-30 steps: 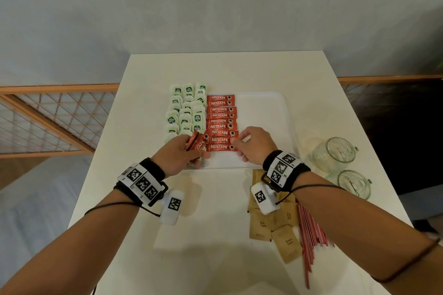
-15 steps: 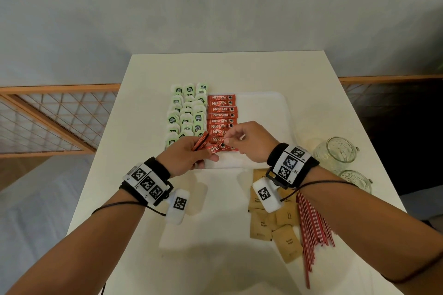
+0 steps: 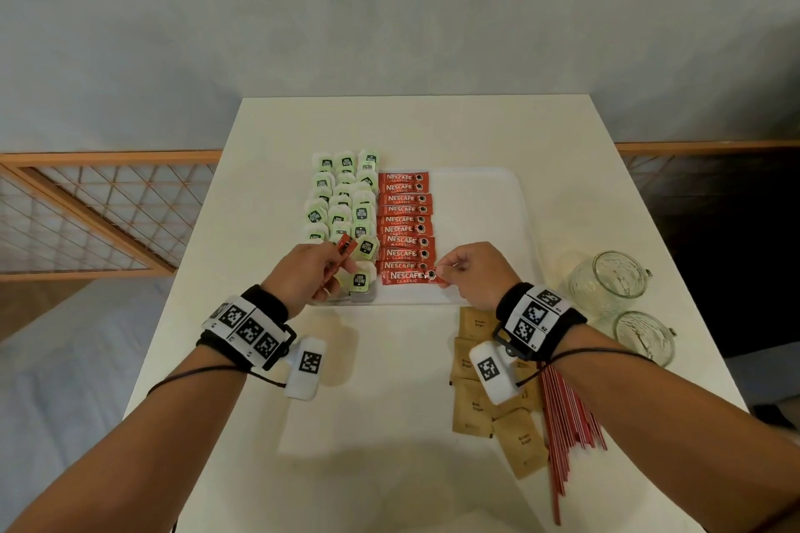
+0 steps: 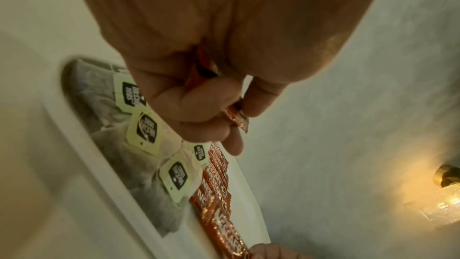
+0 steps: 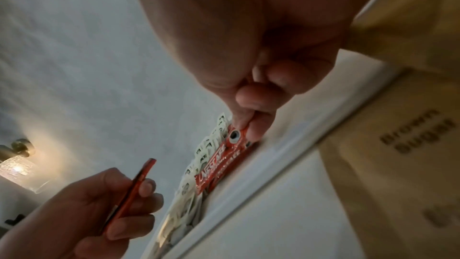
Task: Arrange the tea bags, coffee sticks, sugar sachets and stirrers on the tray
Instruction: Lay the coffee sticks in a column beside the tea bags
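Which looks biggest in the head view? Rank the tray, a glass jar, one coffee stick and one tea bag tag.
1. tray
2. glass jar
3. coffee stick
4. tea bag tag

The jar sits nearer the camera, so its margin over the stick is unsure.

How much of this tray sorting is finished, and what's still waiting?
Done: the green-tagged tea bags sit in rows on the white tray. In hand: the right hand lays a red coffee stick at the column's near end; the left hand holds spare sticks. Left: brown sugar sachets and red stirrers, both on the table.
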`<act>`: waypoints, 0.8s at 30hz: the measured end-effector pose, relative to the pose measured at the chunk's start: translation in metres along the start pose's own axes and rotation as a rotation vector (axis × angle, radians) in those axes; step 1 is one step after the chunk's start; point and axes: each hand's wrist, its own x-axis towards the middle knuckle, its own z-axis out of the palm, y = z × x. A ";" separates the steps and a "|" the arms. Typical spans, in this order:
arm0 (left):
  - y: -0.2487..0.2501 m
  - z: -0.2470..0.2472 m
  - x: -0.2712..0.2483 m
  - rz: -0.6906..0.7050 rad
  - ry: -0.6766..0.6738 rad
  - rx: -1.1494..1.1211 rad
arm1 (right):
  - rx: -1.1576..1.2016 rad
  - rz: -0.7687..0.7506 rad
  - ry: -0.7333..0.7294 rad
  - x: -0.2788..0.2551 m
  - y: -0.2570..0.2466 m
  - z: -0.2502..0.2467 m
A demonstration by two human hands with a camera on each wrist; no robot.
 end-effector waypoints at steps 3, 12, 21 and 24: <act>0.000 0.002 -0.002 -0.016 -0.006 0.035 | -0.039 0.018 0.000 0.001 0.004 0.008; 0.000 0.009 -0.002 0.059 -0.074 0.064 | -0.109 0.036 0.031 0.000 -0.006 0.018; -0.009 0.012 0.004 0.140 -0.110 0.049 | -0.203 0.039 0.104 -0.002 -0.008 0.014; -0.012 0.015 0.006 0.163 -0.130 0.054 | -0.144 -0.050 0.097 -0.007 -0.013 0.010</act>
